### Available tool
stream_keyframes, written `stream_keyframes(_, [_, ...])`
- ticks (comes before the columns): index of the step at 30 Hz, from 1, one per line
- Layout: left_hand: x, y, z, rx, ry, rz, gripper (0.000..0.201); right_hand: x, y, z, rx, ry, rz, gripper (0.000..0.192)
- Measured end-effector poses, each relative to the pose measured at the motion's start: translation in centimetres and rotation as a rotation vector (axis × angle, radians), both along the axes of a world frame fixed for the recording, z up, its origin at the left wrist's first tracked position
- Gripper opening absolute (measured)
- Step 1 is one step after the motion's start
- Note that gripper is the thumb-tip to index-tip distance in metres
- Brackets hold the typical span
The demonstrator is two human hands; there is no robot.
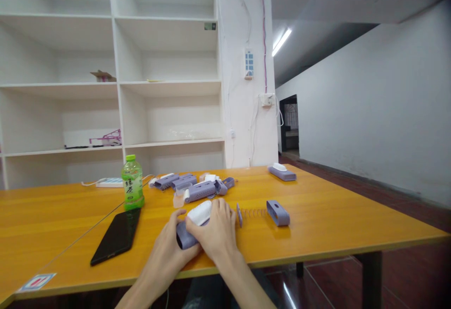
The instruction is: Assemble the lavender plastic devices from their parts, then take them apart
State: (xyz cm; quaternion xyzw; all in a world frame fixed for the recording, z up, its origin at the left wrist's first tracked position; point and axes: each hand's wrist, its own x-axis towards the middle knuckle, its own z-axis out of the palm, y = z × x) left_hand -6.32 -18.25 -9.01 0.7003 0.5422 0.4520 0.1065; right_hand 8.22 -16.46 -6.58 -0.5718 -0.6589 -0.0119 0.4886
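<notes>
Nearest the camera, both hands meet over 1 lavender housing [185,237] that rests on the orange desk [317,215] close to its front edge. The left hand [169,245] is curled around the housing's near end from below and beside it. The right hand [215,231] lies cupped over the top, fingers closed down on the white insert [200,212] that sits in the housing. So both hands are closed on the same piece.

Just right of them lie a thin spring [251,213] with a small end cap, and a short lavender sleeve [278,212], all loose. To the left a black phone [117,235] lies flat, and a green bottle [132,183] stands behind it.

Further back is a cluster of similar lavender parts [190,186], and 1 assembled unit [282,172] well apart near the far edge. White shelving [116,88] fills the wall behind.

The risk, as I judge it: the housing sits near the desk edge, so a hard push on the insert could slide it off. An elbow sweep could also roll the spring away.
</notes>
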Motion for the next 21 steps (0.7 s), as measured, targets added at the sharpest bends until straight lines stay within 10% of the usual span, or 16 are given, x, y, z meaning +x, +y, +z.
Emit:
stream_keyframes(11, [0.3, -0.4, 0.9, -0.032, -0.005, 0.001, 0.071, 0.7, 0.8, -0.1, -0.136, 0.248, 0.103, 0.058])
stream_keyframes(21, [-2.9, 1.0, 0.0, 0.011, 0.247, 0.258, 0.061, 2.3, 5.5, 1.7, -0.233, 0.181, 0.070, 0.066])
